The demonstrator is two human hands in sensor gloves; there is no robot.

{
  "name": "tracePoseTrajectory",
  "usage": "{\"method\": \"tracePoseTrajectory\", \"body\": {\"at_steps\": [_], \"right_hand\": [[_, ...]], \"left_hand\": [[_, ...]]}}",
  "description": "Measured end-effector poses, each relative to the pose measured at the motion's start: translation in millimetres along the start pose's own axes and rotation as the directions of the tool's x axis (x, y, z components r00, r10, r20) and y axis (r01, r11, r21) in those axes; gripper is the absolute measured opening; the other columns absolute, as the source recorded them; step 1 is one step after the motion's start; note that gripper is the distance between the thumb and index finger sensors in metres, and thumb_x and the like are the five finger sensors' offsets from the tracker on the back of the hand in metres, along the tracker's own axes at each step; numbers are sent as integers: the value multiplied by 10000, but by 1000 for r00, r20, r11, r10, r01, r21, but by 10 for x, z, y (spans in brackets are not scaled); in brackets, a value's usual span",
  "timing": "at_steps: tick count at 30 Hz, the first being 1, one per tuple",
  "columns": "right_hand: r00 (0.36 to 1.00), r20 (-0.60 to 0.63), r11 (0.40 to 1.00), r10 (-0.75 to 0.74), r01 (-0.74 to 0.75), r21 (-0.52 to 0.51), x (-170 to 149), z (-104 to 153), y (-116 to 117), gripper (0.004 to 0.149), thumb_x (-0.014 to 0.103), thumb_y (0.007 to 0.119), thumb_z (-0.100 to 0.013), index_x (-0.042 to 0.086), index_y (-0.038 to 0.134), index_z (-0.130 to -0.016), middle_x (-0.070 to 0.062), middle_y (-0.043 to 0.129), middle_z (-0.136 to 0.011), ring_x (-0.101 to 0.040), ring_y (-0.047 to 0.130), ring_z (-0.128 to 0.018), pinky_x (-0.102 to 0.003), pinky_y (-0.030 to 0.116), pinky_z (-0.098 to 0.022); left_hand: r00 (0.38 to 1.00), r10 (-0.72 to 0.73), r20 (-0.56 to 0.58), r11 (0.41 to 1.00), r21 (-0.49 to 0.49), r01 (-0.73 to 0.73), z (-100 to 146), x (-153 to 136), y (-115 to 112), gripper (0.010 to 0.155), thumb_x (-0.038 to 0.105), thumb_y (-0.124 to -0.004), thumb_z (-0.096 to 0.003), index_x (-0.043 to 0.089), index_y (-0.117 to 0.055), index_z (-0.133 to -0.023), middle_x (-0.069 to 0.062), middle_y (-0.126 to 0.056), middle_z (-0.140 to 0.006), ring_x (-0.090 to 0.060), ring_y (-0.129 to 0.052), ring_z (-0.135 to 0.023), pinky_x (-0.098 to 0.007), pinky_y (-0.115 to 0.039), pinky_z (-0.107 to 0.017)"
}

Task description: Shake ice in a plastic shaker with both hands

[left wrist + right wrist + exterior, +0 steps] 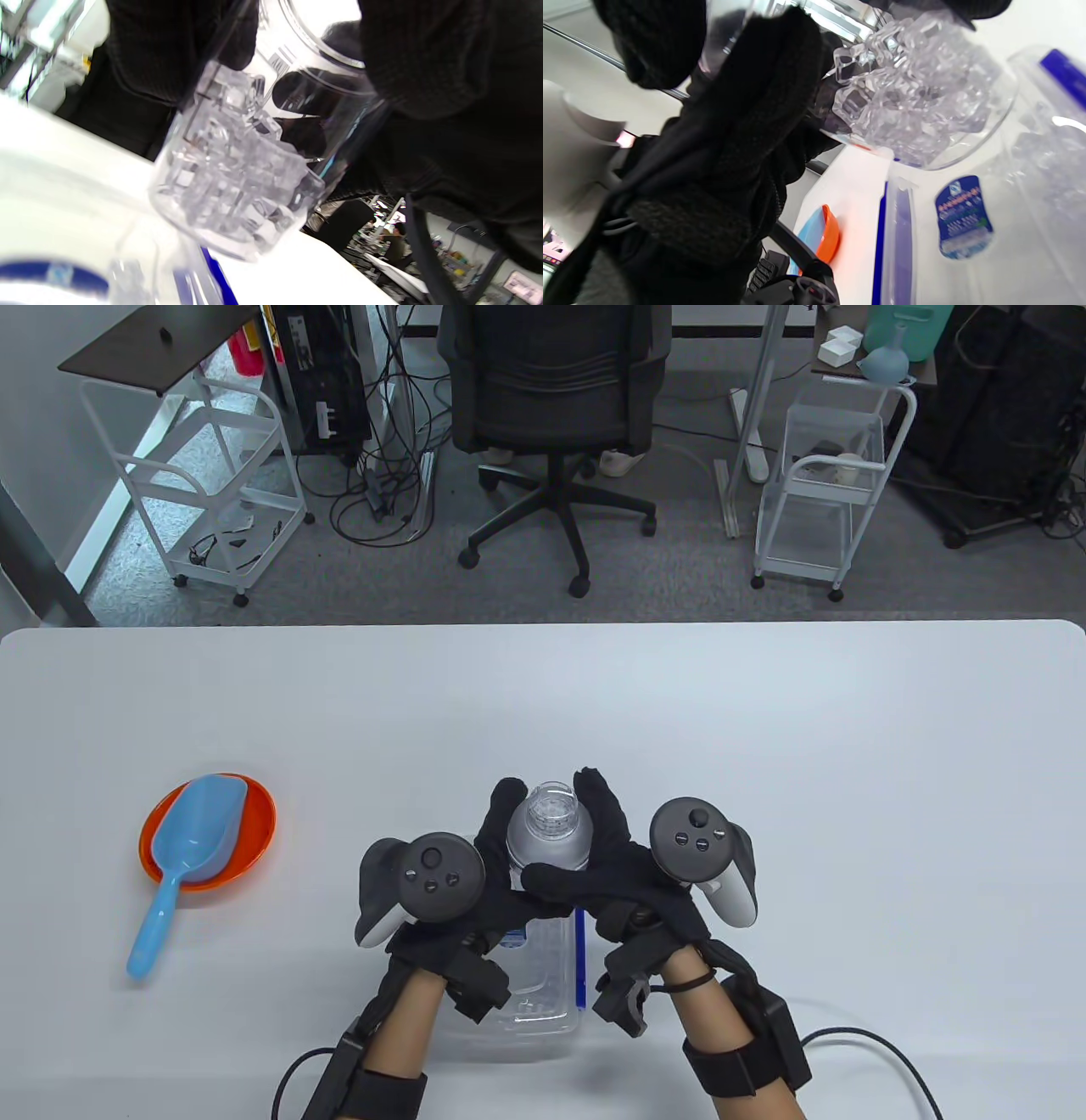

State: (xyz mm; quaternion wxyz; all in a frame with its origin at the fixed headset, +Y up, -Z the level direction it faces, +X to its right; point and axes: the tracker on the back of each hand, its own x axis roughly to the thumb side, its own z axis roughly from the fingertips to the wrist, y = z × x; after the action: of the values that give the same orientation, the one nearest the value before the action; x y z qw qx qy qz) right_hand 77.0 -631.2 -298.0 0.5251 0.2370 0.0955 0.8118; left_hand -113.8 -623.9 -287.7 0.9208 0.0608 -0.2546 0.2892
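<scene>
Shaker: I see the clear plastic shaker [549, 836] lifted above the white desk [764, 746] near the middle of its front edge, held between both hands, its cap end pointing away from me.
Ice: clear ice cubes [229, 169] sit piled at the shaker's bottom end, plain in both wrist views.
Left hand: my left hand [475, 882] grips the shaker's left side, black-gloved fingers [507, 796] curled up around it.
Right hand: my right hand [628, 874] grips the right side, its thumb lying across the body.
Container: a clear plastic box with a blue strip [543, 984] lies on the desk directly under the hands, at the front edge.
Scoop and bowl: a light blue plastic scoop [182, 857] rests in a shallow orange bowl [254, 823] toward the desk's front left, well apart from the hands.
</scene>
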Motion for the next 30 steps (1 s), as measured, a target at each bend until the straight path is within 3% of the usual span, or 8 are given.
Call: {"method": "tracePoseTrajectory", "body": {"at_steps": [4, 9, 12, 16, 19, 23, 28, 30], "right_hand": [[998, 69, 989, 8, 2, -146, -5, 54, 23, 1070, 535, 862, -419, 117, 125, -1071, -292, 394, -1117, -629, 550, -945, -741, 637, -569], [988, 146, 946, 52, -2, -325, 26, 153, -121, 1064, 574, 866, -390, 148, 190, -1092, -233, 467, -1132, -567, 632, -966, -691, 667, -612], [997, 36, 895, 75, -52, -443, 24, 188, -424, 1073, 570, 849, -410, 193, 102, -1082, -188, 377, -1164, -537, 553, -1026, -679, 610, -680], [978, -210, 836, -7, -110, -538, -375, 198, -897, 1064, 560, 839, -437, 245, 38, -1064, -132, 274, -1192, -501, 451, -1086, -665, 533, -749], [932, -352, 787, -86, -153, -597, -774, 231, -1097, 1059, 563, 826, -454, 240, 16, -1056, -129, 241, -1190, -501, 423, -1090, -661, 518, -758], [829, -552, 752, -90, -306, -583, -1229, 283, -1191, 1045, 583, 811, -451, 254, 26, -1058, -119, 249, -1190, -479, 442, -1096, -638, 538, -769], [755, -645, 745, -123, -358, -562, -1569, 385, -1099, 1048, 623, 774, -448, 256, -8, -1043, -106, 225, -1182, -459, 448, -1097, -601, 559, -777], [773, -616, 754, -154, -311, -579, -1618, 380, -1075, 1052, 619, 761, -461, 275, -60, -1022, -90, 165, -1187, -457, 378, -1116, -611, 547, -772]], "left_hand": [[996, -83, 34, 994, 68, 81, 49, 56, 56, 1155, 561, -857, -419, 62, -37, -1062, -305, -521, -1130, -500, -784, -948, -485, -776, -679], [982, -165, 95, 979, 135, 151, 104, 136, 81, 1076, 579, -761, -481, 97, 12, -1052, -272, -445, -1164, -434, -699, -1014, -439, -721, -725], [972, -217, 92, 967, 155, 201, 225, 97, 192, 1012, 589, -720, -501, 121, -27, -1069, -252, -469, -1166, -435, -689, -1022, -454, -713, -724], [917, -398, 12, 905, 167, 390, 496, -163, 364, 977, 631, -675, -511, 132, -65, -1088, -254, -484, -1168, -449, -697, -1021, -471, -717, -721], [891, -452, -36, 889, 64, 453, 689, -402, 399, 967, 660, -667, -508, 194, -57, -1097, -246, -455, -1187, -506, -632, -1037, -523, -664, -740], [899, -425, -101, 902, 27, 430, 877, -708, 347, 930, 666, -613, -534, 156, -101, -1118, -262, -439, -1191, -546, -571, -1046, -570, -611, -744], [913, -384, -139, 922, -7, 386, 877, -848, 285, 919, 650, -590, -548, 148, -65, -1111, -268, -404, -1188, -553, -526, -1047, -578, -575, -748], [911, -387, -143, 921, -9, 390, 865, -851, 255, 916, 651, -588, -545, 159, -63, -1112, -258, -398, -1194, -546, -519, -1056, -577, -568, -756]]}}
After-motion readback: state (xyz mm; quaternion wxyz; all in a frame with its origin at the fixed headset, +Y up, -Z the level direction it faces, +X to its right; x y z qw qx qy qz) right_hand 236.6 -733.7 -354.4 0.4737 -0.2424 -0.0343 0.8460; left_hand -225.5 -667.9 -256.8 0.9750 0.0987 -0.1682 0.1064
